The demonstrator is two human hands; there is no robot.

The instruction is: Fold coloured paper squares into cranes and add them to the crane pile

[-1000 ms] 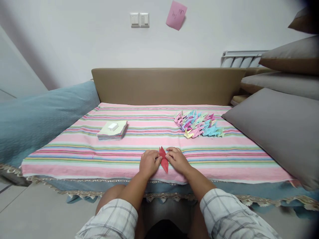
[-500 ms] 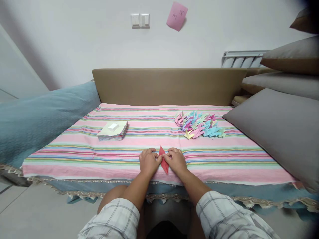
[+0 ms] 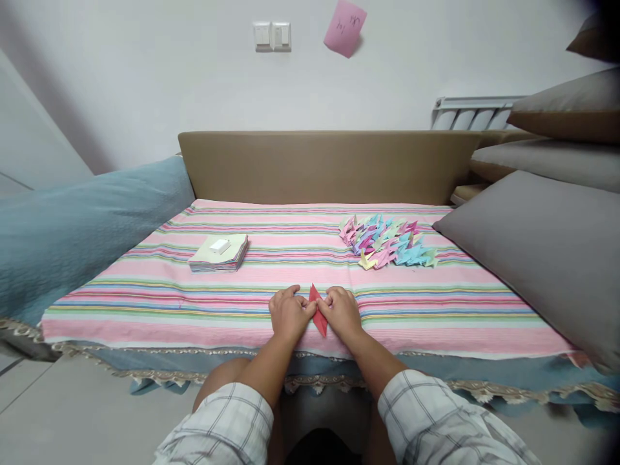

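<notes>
A red folded origami paper, shaped like a narrow diamond, lies on the striped cloth near its front edge. My left hand pinches its left side at the middle, thumb and index finger closed. From the other side my right hand pinches the paper too, so the two thumbs nearly meet. The paper's middle is partly hidden under my fingertips, while its upper and lower points show.
Beyond my right hand lies a cluster of colourful paper cranes. At the left is a stack of square paper with a small white object on top. Grey cushions flank the right side, a blue bolster the left.
Both hands keep their pinch on the red paper, with only slight finger movement; my left index finger is raised a little more. The whole view has shifted very slightly.
</notes>
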